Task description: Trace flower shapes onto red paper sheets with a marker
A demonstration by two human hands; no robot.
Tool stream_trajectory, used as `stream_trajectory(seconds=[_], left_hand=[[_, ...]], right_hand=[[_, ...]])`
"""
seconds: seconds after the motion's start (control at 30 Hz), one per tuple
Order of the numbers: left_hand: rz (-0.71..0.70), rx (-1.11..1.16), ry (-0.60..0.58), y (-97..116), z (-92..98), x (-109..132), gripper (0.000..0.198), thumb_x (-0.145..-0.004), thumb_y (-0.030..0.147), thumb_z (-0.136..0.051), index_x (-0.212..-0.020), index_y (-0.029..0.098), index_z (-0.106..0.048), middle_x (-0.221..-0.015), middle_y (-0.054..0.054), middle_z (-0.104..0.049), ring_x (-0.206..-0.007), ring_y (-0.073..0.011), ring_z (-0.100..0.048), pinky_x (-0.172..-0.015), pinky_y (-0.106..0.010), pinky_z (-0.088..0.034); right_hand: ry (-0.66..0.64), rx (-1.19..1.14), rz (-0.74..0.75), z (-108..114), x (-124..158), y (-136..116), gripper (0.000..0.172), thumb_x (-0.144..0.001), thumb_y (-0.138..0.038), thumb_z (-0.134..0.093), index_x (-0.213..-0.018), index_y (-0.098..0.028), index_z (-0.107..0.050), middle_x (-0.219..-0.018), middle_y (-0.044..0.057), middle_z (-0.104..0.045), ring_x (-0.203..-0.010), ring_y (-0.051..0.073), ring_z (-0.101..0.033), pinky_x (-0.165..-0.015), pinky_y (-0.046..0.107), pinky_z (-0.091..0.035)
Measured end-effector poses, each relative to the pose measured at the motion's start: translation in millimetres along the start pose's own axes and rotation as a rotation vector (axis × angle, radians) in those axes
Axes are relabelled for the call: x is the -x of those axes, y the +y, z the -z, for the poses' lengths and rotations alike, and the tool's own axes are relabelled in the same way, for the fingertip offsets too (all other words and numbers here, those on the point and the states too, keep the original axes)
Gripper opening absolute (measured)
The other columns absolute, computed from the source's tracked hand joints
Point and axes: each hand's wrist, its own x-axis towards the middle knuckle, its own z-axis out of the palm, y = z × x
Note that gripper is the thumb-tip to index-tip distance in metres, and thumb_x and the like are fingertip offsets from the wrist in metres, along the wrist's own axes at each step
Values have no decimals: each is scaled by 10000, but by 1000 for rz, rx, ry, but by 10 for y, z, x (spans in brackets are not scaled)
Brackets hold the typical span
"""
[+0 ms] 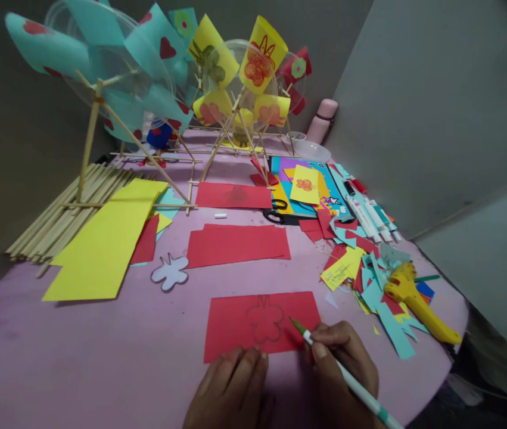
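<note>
A red paper rectangle [226, 322] lies in front of me on the pink table, with a butterfly outline [266, 320] drawn on it in dark line. My left hand [235, 387] rests with its fingers laid flat on the paper's lower edge. In my right hand [342, 369] is a white marker [360, 390] with a green tip. That tip hovers close to the right side of the butterfly outline; whether it touches the paper I cannot tell. Up and to the left lies a pale butterfly cutout [170, 272] with a dark border.
Beyond are more red sheets [239, 244], yellow paper [105, 244] and wooden sticks [63, 214]. On the right are paper scraps [373, 286], a yellow glue gun [423, 304], several markers [369, 214] and scissors [274, 213]. Stick-framed wheels [239, 83] with paper cups stand at the back.
</note>
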Motion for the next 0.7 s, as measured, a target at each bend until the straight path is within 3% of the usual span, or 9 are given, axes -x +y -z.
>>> stream_trajectory(seconds=[0.37,0.7], left_hand=[[-8,-20,-4,-16,30,-26,288,-956,302,-367,-1092,183,-591,-985,-12,-695,-852,-192,-646,-736,-318,-511],[-1,-13,14,-18,69,-71,288,-960,291,-357,-1078,178,-595,-965,-28,-691,-832,-188,-644,-731,-303,-504]], right_hand=[[-22,-67,20,72,-6,77,86,-820,-177,-531,-753,-230,-519,-553,-55,-476,-450,117,-389,-438,219,-295],[-33,174,63,137,-48,42,104,-739,-204,-511,-638,-227,-501,-481,-47,-491,-397,122,-408,-409,233,-272]])
